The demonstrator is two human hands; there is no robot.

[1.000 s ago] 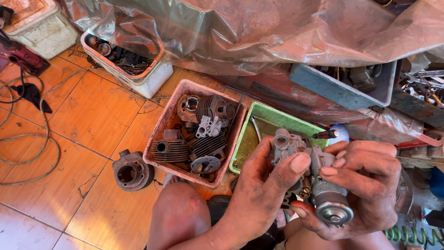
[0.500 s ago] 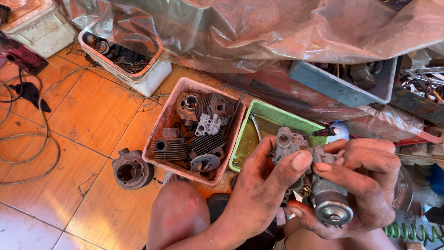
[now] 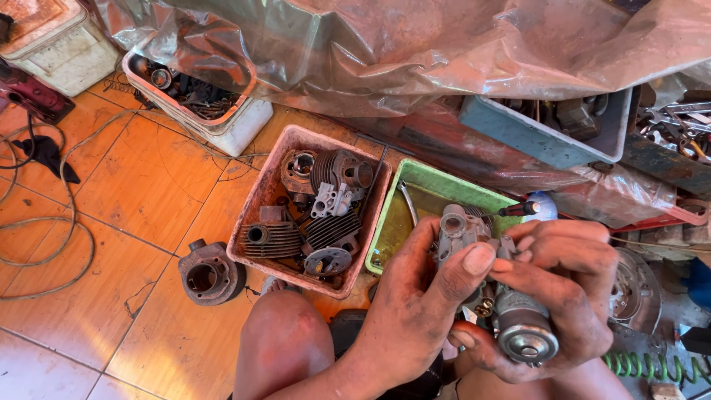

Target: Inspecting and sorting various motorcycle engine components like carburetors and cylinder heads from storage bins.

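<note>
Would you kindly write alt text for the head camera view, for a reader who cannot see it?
Two grease-stained hands, left hand and right hand, hold a small grey metal engine part above an orange tiled floor. Beyond them lie a pink plastic tray of finned cylinders and a green plastic tray.

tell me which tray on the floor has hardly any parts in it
The green tray, right beside the hands; the pink tray next to it is packed with finned cylinders.

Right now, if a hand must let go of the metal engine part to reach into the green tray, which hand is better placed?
Probably the left hand: only its fingers rest on the top of the metal engine part, and it lies next to the green tray. The right hand cradles the part's weight from below.
</note>
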